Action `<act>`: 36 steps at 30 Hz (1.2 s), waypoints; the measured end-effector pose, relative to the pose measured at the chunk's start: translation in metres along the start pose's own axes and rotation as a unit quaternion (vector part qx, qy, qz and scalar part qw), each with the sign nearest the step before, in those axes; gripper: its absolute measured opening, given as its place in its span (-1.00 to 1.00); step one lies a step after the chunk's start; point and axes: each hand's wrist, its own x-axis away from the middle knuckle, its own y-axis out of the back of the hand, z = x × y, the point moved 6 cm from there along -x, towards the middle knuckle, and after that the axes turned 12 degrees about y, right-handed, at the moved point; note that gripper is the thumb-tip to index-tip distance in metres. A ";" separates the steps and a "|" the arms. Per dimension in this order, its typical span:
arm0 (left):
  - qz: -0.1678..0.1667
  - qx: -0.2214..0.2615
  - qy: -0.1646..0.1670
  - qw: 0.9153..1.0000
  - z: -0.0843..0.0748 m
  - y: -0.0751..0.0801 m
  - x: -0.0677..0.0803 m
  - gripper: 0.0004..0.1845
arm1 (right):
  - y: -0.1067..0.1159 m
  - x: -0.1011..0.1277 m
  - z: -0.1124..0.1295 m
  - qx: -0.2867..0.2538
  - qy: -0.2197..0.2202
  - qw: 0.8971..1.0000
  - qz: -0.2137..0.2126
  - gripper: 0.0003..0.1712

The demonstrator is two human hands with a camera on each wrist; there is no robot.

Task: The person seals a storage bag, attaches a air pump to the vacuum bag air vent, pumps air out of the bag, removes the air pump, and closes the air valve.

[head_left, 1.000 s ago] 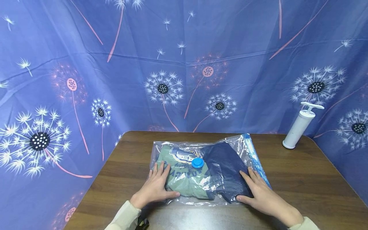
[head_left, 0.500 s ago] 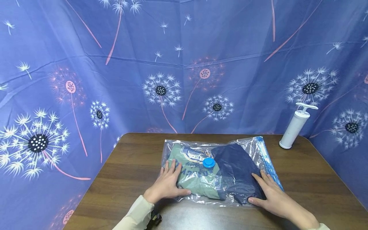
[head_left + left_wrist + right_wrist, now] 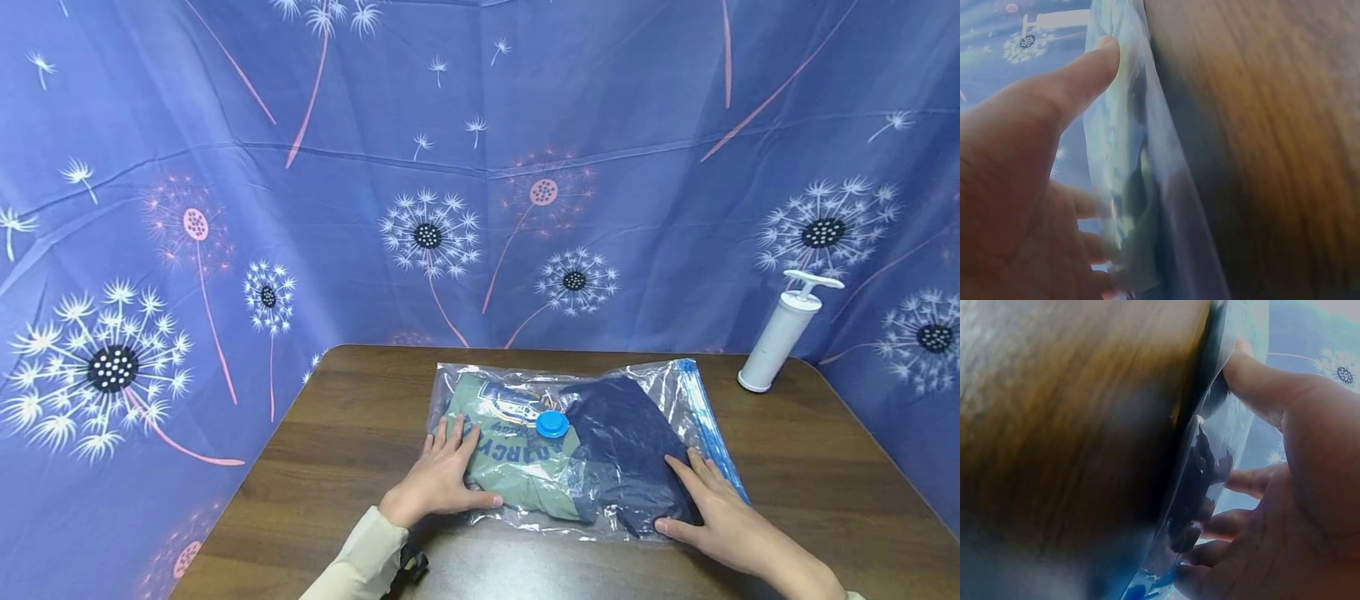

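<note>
The bag [image 3: 662, 385] lies flat on the bench [image 3: 315, 458], positioned between the two hands and beneath their fingertips. Left hand [image 3: 442, 481]: fingers [image 3: 470, 440] extended and slightly apart, laid on the bag's left end; the thumb is set wide of them, along the near edge, and points toward the other hand. Right hand [image 3: 716, 510]: fingers [image 3: 682, 477] extended, resting on the right part of the bag; its thumb stands apart at the near edge and points left. Neither set of fingers is clamped on anything. The bag is clear, and two garments show through it. The green garment [image 3: 525, 490], printed with dark lettering, lies under and to the right of the left fingers. The navy garment [image 3: 626, 446] lies to the left of the right fingers, reaching under them. The blue cap [image 3: 552, 423] sits on the bag between the two sets of fingers, nearer the left set. The blue zip strip [image 3: 712, 429] runs along the bag's right end, just beside the right fingers. The white pump [image 3: 780, 333] stands on its base, handle uppermost, beyond the right fingers and to their right, well apart from them. Farther out, behind everything, hangs a blue cloth [image 3: 337, 225] with a dandelion pattern.
</note>
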 end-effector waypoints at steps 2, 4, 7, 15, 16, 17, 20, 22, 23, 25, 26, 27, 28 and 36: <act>-0.001 0.003 -0.001 1.000 0.001 0.000 0.000 0.29 | 0.000 0.000 0.000 -0.001 0.001 1.000 -0.002 0.10; -0.003 0.005 -0.003 1.000 0.003 0.000 0.001 0.29 | 0.000 0.000 0.000 -0.001 0.004 1.000 -0.005 0.10; -0.006 0.007 -0.006 1.000 0.004 0.000 0.002 0.28 | 0.001 0.000 0.001 -0.004 0.009 1.000 -0.009 0.09; -0.017 -0.001 -0.010 1.000 0.003 0.001 0.003 0.27 | 0.023 -0.003 -0.004 -0.010 0.002 0.999 -0.034 0.08; -0.019 -0.001 -0.010 1.000 0.003 0.001 0.003 0.27 | 0.029 -0.004 -0.006 -0.006 0.002 0.999 -0.044 0.07; -0.020 -0.001 -0.010 1.000 0.003 0.001 0.003 0.27 | 0.035 -0.004 -0.009 -0.001 0.003 0.999 -0.054 0.06; -0.021 0.000 -0.011 1.000 0.003 0.000 0.004 0.27 | 0.055 -0.006 -0.018 0.015 -0.005 0.997 -0.077 0.07; -0.019 -0.001 -0.010 1.000 0.003 0.000 0.004 0.27 | 0.066 -0.007 -0.024 0.026 -0.010 0.996 -0.090 0.08; -0.018 -0.003 -0.009 1.000 0.003 -0.001 0.004 0.27 | 0.072 -0.007 -0.026 0.029 -0.009 0.995 -0.098 0.08; -0.018 -0.005 -0.008 1.000 0.003 -0.001 0.004 0.27 | 0.080 -0.010 -0.030 0.037 -0.004 0.993 -0.108 0.08; -0.019 -0.005 -0.007 1.000 0.003 0.000 0.004 0.27 | 0.084 -0.012 -0.031 0.039 -0.002 0.993 -0.109 0.09; -0.018 -0.006 -0.005 1.000 0.003 0.000 0.004 0.28 | 0.086 -0.014 -0.031 0.040 0.001 0.993 -0.109 0.09; -0.019 -0.006 -0.004 1.000 0.003 0.000 0.004 0.28 | 0.088 -0.018 -0.031 0.041 0.005 0.993 -0.108 0.10; -0.018 -0.009 -0.001 1.000 0.002 0.000 0.006 0.28 | 0.079 -0.063 -0.012 0.019 0.021 0.999 -0.029 0.16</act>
